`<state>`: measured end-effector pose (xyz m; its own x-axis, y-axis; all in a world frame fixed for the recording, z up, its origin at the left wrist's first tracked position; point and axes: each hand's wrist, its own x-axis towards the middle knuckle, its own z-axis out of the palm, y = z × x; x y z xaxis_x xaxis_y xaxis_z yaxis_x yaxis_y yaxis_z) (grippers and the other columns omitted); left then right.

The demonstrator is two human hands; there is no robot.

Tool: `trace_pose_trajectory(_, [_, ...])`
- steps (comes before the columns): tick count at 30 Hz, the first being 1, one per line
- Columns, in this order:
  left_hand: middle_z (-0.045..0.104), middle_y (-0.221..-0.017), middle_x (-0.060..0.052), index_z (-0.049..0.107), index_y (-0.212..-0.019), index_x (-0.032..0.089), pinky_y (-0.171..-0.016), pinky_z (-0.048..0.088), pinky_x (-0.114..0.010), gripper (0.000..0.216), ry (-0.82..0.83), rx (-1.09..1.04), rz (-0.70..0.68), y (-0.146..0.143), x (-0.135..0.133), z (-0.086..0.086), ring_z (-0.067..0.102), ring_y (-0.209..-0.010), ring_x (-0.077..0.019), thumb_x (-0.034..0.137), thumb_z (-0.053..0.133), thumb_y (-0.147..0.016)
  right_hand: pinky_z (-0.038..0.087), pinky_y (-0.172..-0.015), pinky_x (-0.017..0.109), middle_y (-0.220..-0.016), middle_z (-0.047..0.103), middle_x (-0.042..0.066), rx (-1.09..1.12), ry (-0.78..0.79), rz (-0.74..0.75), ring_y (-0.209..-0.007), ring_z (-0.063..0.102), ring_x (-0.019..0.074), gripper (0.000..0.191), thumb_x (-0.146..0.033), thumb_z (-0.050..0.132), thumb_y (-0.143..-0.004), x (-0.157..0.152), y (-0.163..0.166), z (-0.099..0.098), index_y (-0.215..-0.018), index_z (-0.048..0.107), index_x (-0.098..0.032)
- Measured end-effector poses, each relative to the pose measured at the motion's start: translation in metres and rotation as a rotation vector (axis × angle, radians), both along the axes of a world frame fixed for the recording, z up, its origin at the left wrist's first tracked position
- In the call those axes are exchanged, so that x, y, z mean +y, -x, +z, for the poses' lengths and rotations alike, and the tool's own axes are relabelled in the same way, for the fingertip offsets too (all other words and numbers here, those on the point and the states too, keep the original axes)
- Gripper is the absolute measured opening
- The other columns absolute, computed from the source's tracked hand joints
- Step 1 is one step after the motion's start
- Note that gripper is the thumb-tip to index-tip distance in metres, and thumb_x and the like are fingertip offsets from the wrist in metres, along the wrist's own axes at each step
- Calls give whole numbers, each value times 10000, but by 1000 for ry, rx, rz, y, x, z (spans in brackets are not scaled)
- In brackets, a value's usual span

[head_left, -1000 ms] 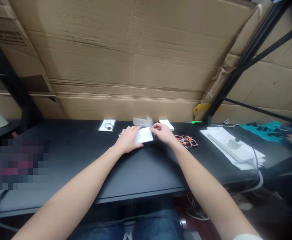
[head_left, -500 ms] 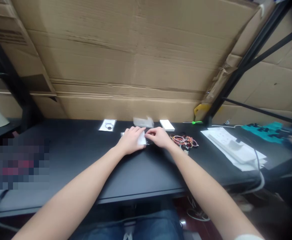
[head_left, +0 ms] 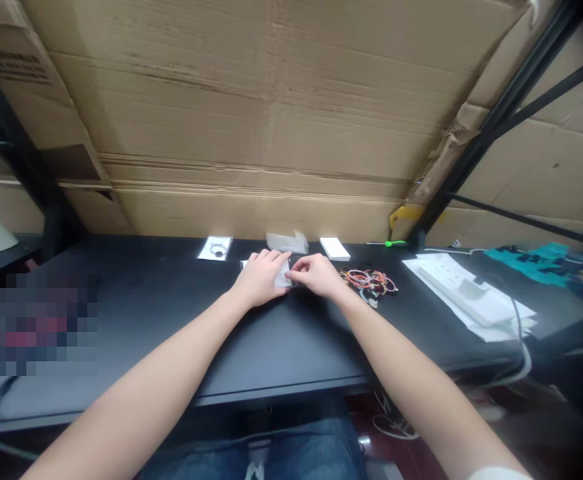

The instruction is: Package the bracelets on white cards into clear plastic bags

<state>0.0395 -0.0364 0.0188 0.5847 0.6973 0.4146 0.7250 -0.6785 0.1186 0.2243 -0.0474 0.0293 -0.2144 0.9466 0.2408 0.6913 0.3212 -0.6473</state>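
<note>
A small white, clear-looking plastic bag (head_left: 282, 275) lies on the black table, mostly covered by my left hand (head_left: 260, 277). That hand rests over the bag, fingers along its far side and thumb along its near side, gripping it. My right hand (head_left: 314, 273) is closed in a pinch at the bag's right edge; whatever sits between the fingertips is too small to make out. Just right of my right hand is a tangle of orange, red and dark thin cords (head_left: 371, 283).
Along the back are a flat packet with a ring-shaped cord (head_left: 216, 249), a crumpled clear bag (head_left: 287, 243), a white box (head_left: 335, 249) and a green-handled screwdriver (head_left: 394, 244). Papers (head_left: 471, 297) and teal pieces (head_left: 531, 263) are at the right. A cardboard wall (head_left: 266, 120) rises behind.
My right fingertips have come slightly left, onto the bag's right edge. My left hand keeps its hold, and the view has shifted a little.
</note>
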Motion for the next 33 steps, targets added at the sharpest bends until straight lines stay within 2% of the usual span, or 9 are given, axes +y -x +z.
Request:
trace_pose_trajectory(4, [554, -1216, -95, 413, -1343, 213, -899, 370, -430, 710, -74, -8, -5, 1, 0, -1, 492, -1068, -302, 395, 664, -704, 366, -552, 254, -588, 604, 13, 75, 57, 85, -547, 495, 121, 237, -360, 598, -732, 1, -2, 1, -647, 662, -148])
trace_pose_trajectory(9, [554, -1213, -98, 394, -1350, 231, -858, 386, -421, 715, -86, -30, 10, 3, 1, 1, 505, -1040, -301, 395, 663, -709, 397, -603, 264, -639, 608, 17, 273, 127, 129, -591, 509, 126, 276, -402, 596, -748, 1, -10, 5, -710, 666, -138])
trace_pose_trajectory(13, [553, -1213, -102, 395, -1347, 219, -855, 383, -424, 703, -103, -41, 12, 3, 1, 2, 505, -1033, -302, 383, 657, -716, 408, -643, 274, -674, 640, 27, 233, 76, 108, -637, 539, 144, 308, -422, 589, -758, -2, -6, 7, -744, 700, -135])
trace_pose_trajectory(18, [559, -1195, -96, 399, -1348, 237, -867, 376, -423, 692, -84, -45, 5, 3, 2, 1, 502, -1039, -303, 408, 656, -728, 420, -636, 253, -715, 674, 23, 116, 50, 172, -648, 568, 143, 297, -402, 536, -804, -6, -8, 19, -810, 717, -167])
trace_pose_trajectory(20, [559, -1189, -99, 398, -1349, 234, -878, 374, -430, 725, -71, -50, 22, 4, 3, 0, 499, -1042, -307, 415, 679, -706, 423, -625, 250, -717, 681, 25, 9, 6, 75, -638, 577, 148, 306, -405, 508, -829, -4, -30, 25, -831, 720, -184])
trace_pose_trajectory(22, [556, -1184, -103, 387, -1358, 229, -882, 374, -433, 764, -55, -58, 32, 4, 4, 0, 494, -1047, -313, 423, 695, -687, 421, -622, 252, -706, 682, 35, -177, -41, -146, -642, 595, 166, 249, -369, 552, -802, 0, -64, 30, -775, 722, -189])
trace_pose_trajectory(25, [559, -1175, -103, 376, -1367, 229, -872, 379, -430, 775, -37, -53, 31, 4, 5, 0, 495, -1039, -315, 447, 685, -691, 419, -568, 248, -721, 694, 60, -397, 135, -366, -603, 603, 160, 137, -271, 625, -724, 8, -117, 29, -757, 728, -187])
trace_pose_trajectory(29, [557, -1190, -103, 374, -1369, 229, -869, 381, -428, 769, -41, -32, 28, 3, 4, -1, 498, -1034, -315, 469, 669, -701, 417, -487, 224, -775, 710, 55, -372, 374, -392, -537, 594, 132, 238, -239, 678, -665, 14, -143, 19, -893, 727, -194])
trace_pose_trajectory(33, [554, -1202, -105, 377, -1363, 224, -872, 379, -426, 749, -44, -25, 38, 3, 4, -1, 495, -1046, -313, 470, 652, -712, 399, -445, 213, -711, 704, 57, -349, 429, -371, -511, 589, 131, 145, -222, 659, -673, 16, -133, 12, -790, 732, -176])
